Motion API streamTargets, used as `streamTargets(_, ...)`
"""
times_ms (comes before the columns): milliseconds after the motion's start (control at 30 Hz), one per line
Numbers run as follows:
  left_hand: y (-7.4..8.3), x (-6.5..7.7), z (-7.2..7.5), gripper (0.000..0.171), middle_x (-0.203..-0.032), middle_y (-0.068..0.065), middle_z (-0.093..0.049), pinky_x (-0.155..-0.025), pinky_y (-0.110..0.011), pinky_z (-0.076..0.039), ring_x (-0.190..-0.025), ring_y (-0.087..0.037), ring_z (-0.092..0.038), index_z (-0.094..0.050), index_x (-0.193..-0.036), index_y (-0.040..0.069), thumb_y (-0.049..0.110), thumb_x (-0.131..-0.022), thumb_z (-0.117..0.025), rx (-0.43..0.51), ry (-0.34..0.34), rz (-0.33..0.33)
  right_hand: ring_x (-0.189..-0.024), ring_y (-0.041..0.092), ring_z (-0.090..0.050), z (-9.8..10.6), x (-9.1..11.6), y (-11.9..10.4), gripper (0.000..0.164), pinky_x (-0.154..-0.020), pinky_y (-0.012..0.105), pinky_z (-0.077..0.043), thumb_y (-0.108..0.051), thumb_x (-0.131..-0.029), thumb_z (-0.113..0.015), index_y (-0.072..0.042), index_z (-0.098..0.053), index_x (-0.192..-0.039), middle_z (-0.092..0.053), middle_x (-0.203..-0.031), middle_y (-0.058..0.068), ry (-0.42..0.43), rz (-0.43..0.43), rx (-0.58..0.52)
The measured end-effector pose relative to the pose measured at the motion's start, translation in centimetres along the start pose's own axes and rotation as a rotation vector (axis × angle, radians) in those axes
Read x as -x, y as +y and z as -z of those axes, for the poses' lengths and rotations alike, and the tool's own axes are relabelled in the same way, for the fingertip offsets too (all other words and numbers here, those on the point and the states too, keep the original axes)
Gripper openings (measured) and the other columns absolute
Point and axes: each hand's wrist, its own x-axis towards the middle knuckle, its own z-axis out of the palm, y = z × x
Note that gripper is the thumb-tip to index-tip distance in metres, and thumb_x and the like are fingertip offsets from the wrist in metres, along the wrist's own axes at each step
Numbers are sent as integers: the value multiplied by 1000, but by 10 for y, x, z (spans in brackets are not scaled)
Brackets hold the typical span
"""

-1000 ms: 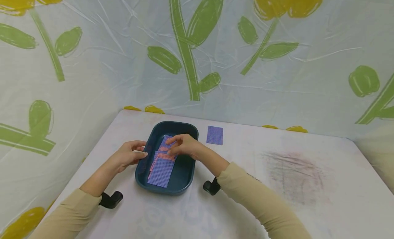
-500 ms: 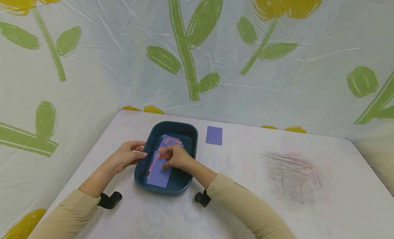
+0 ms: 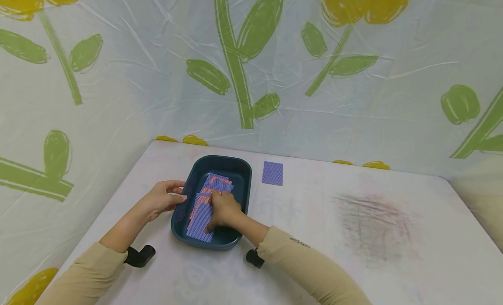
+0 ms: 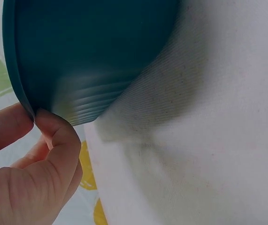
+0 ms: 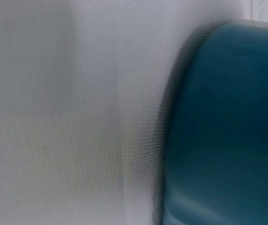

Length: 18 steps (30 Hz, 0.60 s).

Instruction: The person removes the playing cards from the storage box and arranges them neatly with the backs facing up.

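A dark teal plastic tub (image 3: 245,182) stands left of the table's middle. Several playing cards (image 3: 199,222) with blue and red patterned backs lie spread in a slanting row on its floor. My left hand (image 3: 163,198) pinches the tub's left rim between thumb and fingers, as the left wrist view also shows at the tub's edge (image 4: 19,56). Inside the tub, my right hand (image 3: 225,209) reaches over the cards, thumb and fingers spread apart at the right side of the nearest ones. Its fingertips are partly hidden; the right wrist view shows only the tub's outer wall (image 5: 227,131).
One blue-backed card (image 3: 272,173) lies alone on the white table (image 3: 314,217), right of the tub. A dark smudge (image 3: 373,228) marks the cloth farther right. Flower-printed sheeting (image 3: 157,77) rises behind the table and along its left side.
My right hand has moved down and toward me inside the tub, from the far cards to the nearer ones, its thumb and fingers spreading. My left hand stays at the rim.
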Motion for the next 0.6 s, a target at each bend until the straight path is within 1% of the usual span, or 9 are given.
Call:
streamTargets(200,0,0,0,50,-110,-18,-46,-77,-30,-50,-88,-21,-53,-40,-135,-6,3,-89,-59,3,4,-5,-93,24,-48,-1,0,-2,60,-75,41,-46,-28,-53,-92,-11,-55,-98,-52,-94,6,-17,-15,-3)
streamTargets(333,1,0,-1,51,-110,-19,-46,-77,-30,-50,-88,-22,-53,-39,-135,-7,3,-89,-59,1,5,-2,-93,23,-46,-1,1,-3,62,-73,40,-45,-28,-52,-92,-12,-55,-98,-51,-93,5,-9,0,7)
streamTargets(467,1,1,-1,51,-110,-19,-46,-78,-31,-50,-89,-23,-53,-39,-135,-7,3,-89,-59,-3,2,3,-90,20,-45,0,4,-4,60,-68,36,-42,-26,-52,-92,-15,-52,-96,-48,-91,2,-5,46,3)
streamTargets(533,2,0,-1,51,-110,-19,-46,-78,-31,-50,-89,-23,-53,-39,-135,-8,3,-89,-59,-4,3,2,-87,19,-47,1,6,-4,60,-66,35,-42,-24,-54,-92,-17,-51,-98,-50,-92,1,-11,78,-16)
streamTargets(600,2,0,-1,51,-110,-20,-46,-78,-32,-49,-89,-23,-53,-39,-135,-8,3,-89,-58,-4,4,1,-87,17,-50,3,7,-4,60,-67,34,-43,-22,-56,-91,-18,-51,-102,-54,-97,1,-18,111,-38)
